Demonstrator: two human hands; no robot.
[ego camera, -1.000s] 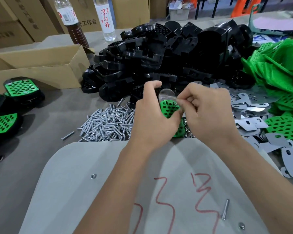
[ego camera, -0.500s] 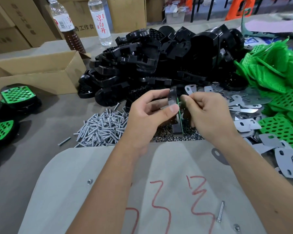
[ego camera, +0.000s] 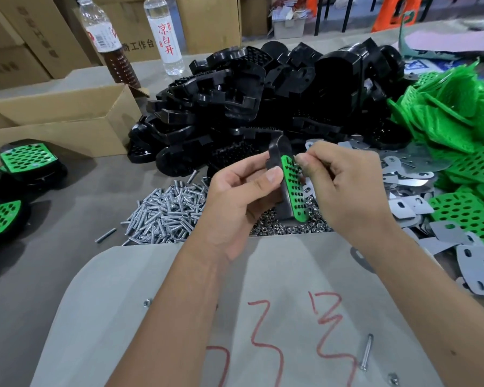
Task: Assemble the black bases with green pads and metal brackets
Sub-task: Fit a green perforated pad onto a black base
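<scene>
1. The left hand (ego camera: 235, 196) holds a black base (ego camera: 280, 174) up in the air over the table (ego camera: 53, 247). The base stands on its edge, almost upright.
2. The left thumb lies across the near edge of the base. The other left fingers (ego camera: 252, 166) curl round its back, so the base sits between thumb and fingers.
3. A green pad (ego camera: 294, 191) with many small holes is on the side of the base that faces the right hand (ego camera: 347, 191).
4. The right fingers (ego camera: 305, 163) are bent and bunched at the top of the green pad. They seem to pinch something tiny there, but it is too small to tell what.
5. Under the hands lie a heap of silver screws (ego camera: 168, 213) and a heap of little nuts (ego camera: 280, 227).
6. Behind the hands is a big pile of black bases (ego camera: 263, 101). Loose green pads (ego camera: 458, 121) and flat metal brackets (ego camera: 408, 191) lie to the right.
7. On the left rest finished bases with green tops (ego camera: 25, 160), near a cardboard box (ego camera: 62, 121).
</scene>
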